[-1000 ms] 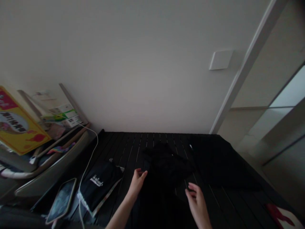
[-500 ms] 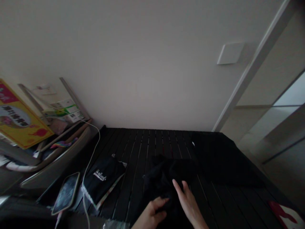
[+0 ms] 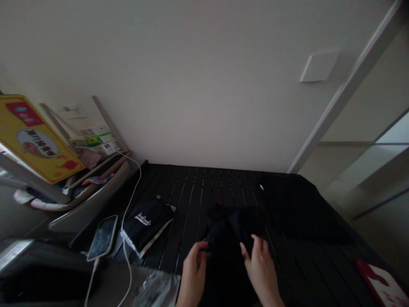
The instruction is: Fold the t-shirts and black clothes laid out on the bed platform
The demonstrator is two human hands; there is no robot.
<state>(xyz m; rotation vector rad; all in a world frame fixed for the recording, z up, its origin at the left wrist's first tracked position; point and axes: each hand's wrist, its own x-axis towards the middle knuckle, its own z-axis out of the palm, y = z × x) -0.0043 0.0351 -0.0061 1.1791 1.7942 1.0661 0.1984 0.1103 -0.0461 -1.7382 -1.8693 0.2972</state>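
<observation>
A crumpled black garment [image 3: 231, 230] lies on the dark slatted table [image 3: 198, 192] in front of me. My left hand [image 3: 194, 268] grips its left edge with thumb and fingers closed on the cloth. My right hand [image 3: 261, 266] rests on the garment's right side, fingers bent and pressed into the fabric. Both hands sit at the near end of the garment, close together.
A black pouch with white lettering [image 3: 145, 221] and a phone on a white cable [image 3: 102, 236] lie at the left. A yellow box [image 3: 38, 140] leans in a cluttered tray. More black cloth [image 3: 297, 209] lies at the right; a red-and-white item [image 3: 380, 281] sits at the lower right.
Both hands drew back toward me and came together on the garment, which bunched up nearer. The camera tilted, bringing the phone and pouch further into view.
</observation>
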